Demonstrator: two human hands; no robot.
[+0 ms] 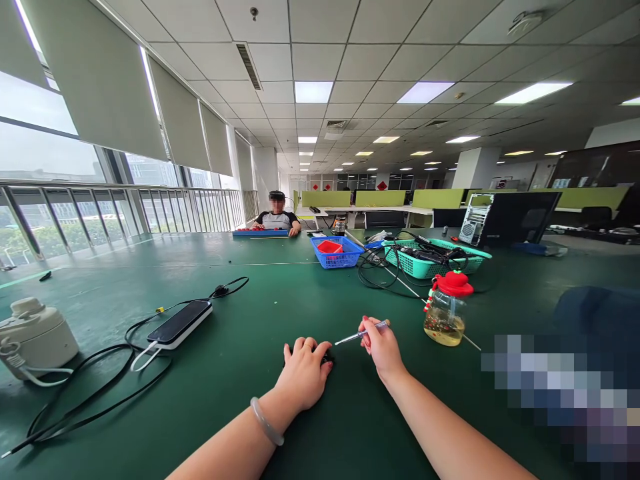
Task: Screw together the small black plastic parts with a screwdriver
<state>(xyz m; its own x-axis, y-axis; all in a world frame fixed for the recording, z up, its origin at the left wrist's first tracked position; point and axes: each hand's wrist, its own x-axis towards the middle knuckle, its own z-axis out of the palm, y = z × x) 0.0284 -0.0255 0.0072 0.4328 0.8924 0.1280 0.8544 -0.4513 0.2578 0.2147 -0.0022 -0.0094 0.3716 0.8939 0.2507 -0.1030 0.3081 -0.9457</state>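
1. While the right hand (pixel 383 347) was closed around the handle of a slim screwdriver (pixel 363 332), held between thumb and fingers near the middle of the frame, its tip pointed left and slightly down, apart from the other hand.
2. Just left of that tip, the left hand (pixel 305 373) lay palm down, its fingers bent over a small dark object (pixel 327 358). Only an edge of the object showed by the thumb, so whether the fingers gripped it or merely covered it could not be told.
3. By my judgement, the step in hand was positioning: the object was kept in place on the green table (pixel 225 407) and the tool was at the ready, not touching it. Any move to bring them together seemed to call for uncovering the object's working face, steadying it and lining up the tip.
4. Around the left wrist, at lower centre, sat a pale bangle (pixel 267 421).
5. Farther out, a red-lidded jar (pixel 445 317) stood at right of centre; a black-and-white device (pixel 183 325) lay at left, near a white container (pixel 37 337) at the left edge.
6. Beyond, above centre, were a blue basket (pixel 336 260), a green basket (pixel 415 267) and a seated person (pixel 277 217).
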